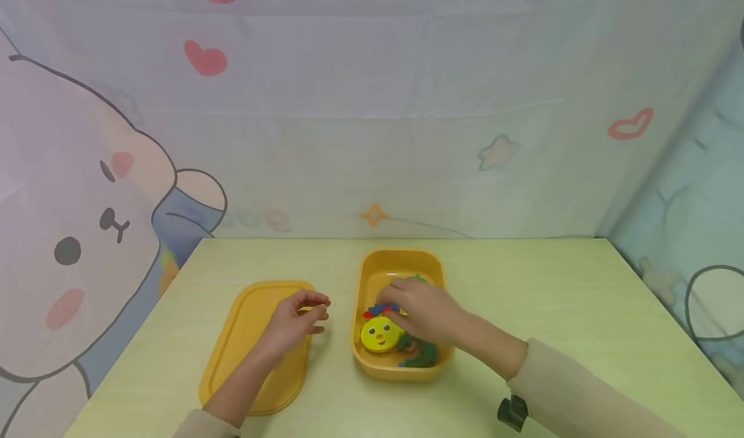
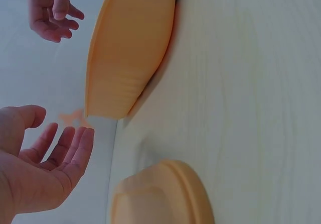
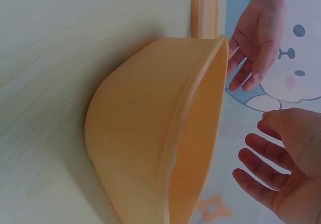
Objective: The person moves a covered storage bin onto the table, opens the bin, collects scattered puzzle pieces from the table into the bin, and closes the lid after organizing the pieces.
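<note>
A deep yellow-orange plastic box (image 1: 401, 373) holds a round yellow smiling face (image 1: 380, 334), with blue and red bits (image 1: 378, 310) along its top edge and dark green pieces (image 1: 423, 355) beside it. Over the box, my right hand (image 1: 427, 309) covers part of these in the head view; the right wrist view shows its fingers loosely bent with nothing between them. My left hand (image 1: 293, 318) hovers above the right part of the flat yellow lid (image 1: 256, 341), left of the box. Its fingers are relaxed and hold nothing, palm turned toward the box in the left wrist view.
Box and lid lie on a pale wood-grain table (image 1: 535, 296). A printed cloth (image 1: 372, 89) with hearts and a cartoon animal hangs behind the table's far edge. On the right sleeve sits a small black device (image 1: 513, 413).
</note>
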A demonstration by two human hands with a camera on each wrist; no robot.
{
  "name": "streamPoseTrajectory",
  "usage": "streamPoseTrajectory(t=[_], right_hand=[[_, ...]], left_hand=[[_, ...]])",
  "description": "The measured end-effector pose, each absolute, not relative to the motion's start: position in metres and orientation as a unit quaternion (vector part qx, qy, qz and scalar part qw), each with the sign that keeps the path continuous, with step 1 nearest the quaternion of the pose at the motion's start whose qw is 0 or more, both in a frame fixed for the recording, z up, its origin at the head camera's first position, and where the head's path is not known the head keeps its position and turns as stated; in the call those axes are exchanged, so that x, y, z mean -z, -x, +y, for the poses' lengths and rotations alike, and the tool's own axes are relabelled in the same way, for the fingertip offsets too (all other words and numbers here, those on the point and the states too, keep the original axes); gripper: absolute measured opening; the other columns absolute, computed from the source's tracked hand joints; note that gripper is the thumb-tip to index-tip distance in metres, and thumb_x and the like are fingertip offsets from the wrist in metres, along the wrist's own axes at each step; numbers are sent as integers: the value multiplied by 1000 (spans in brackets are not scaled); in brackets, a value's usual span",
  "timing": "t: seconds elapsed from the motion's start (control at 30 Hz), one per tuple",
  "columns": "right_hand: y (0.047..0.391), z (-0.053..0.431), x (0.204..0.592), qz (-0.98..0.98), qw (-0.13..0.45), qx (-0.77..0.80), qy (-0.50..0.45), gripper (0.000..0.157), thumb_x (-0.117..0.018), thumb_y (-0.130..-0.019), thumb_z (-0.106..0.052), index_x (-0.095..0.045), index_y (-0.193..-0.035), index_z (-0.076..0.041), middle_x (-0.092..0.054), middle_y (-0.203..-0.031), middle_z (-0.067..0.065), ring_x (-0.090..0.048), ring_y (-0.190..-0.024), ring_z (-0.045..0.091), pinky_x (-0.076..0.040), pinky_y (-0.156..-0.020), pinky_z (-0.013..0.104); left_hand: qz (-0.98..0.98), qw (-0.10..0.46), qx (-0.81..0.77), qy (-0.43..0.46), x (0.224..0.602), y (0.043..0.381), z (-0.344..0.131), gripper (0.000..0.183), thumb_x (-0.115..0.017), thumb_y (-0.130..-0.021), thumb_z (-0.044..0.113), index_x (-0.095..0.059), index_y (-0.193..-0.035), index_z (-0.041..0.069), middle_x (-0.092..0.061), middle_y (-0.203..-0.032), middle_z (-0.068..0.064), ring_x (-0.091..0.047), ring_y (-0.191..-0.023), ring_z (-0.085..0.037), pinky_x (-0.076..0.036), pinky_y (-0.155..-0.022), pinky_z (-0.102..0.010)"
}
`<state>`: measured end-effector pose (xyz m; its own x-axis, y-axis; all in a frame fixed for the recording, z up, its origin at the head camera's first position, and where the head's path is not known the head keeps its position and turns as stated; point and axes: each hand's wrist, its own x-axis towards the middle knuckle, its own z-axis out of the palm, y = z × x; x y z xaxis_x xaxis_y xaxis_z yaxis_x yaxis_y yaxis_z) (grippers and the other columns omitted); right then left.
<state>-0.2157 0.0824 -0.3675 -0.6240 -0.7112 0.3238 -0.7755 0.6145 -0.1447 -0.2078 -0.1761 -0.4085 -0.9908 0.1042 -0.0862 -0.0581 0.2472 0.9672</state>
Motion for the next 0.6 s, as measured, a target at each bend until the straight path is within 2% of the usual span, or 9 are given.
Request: streamPoseTrajectory(t=[0.23, 0.6], right_hand=[[223, 73, 363, -895, 109, -191, -387, 18, -63, -86, -21, -64, -102, -12, -65, -95, 1, -61, -80, 12, -52, -70, 25], [224, 48, 360, -899, 84, -226, -365, 21, -60, -88, -25, -65, -102, -10, -66, -97, 1, -62, -84, 14, -52, -68, 24]], left_hand=[[800, 75, -595, -23, 402, 204, -192, 25, -56, -91, 10, -56, -114, 0, -54, -116, -20, -57, -100, -34, -55, -78, -37], [828, 69, -555, -24, 394, 196, -219, 34, -55, -91, 13, -52, -122, -1, -54, -121, -20, -57, -106, -33, -54, -81, -35]])
